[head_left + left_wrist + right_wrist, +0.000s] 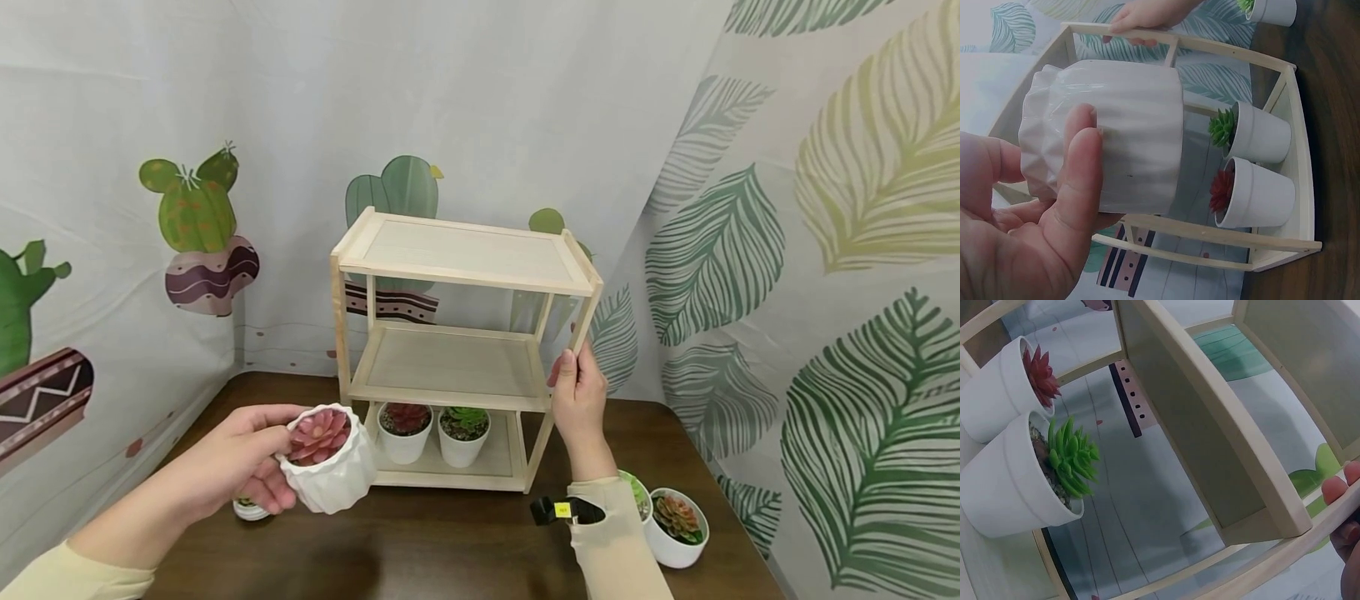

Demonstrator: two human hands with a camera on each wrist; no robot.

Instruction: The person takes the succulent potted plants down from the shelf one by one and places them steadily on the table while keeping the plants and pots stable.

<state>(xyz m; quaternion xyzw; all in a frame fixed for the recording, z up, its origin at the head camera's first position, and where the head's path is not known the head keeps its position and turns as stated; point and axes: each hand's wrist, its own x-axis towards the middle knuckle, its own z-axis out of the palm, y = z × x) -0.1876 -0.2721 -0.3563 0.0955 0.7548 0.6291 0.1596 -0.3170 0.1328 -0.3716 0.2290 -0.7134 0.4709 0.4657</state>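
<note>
My left hand (pixel 255 454) grips a white fluted pot (pixel 335 479) with a pink succulent (pixel 321 435) in it, held in front of the shelf's left side. In the left wrist view, fingers lie along the pot's ribbed wall. My right hand (pixel 581 396) holds the right front post of a three-tier wooden shelf (pixel 468 396), thumb in front. On the bottom tier stand two white pots side by side: one with a dark red succulent (pixel 406 417), the other with a green succulent (pixel 462 421). The middle and top tiers bear nothing.
At the right of the brown table (pixel 450 542) stands a white pot with an orange-green succulent (pixel 677 517). Another pot with a green plant (pixel 636 493) is partly behind my right sleeve. A small pot (pixel 250 510) shows below my left hand. Printed curtains hang behind.
</note>
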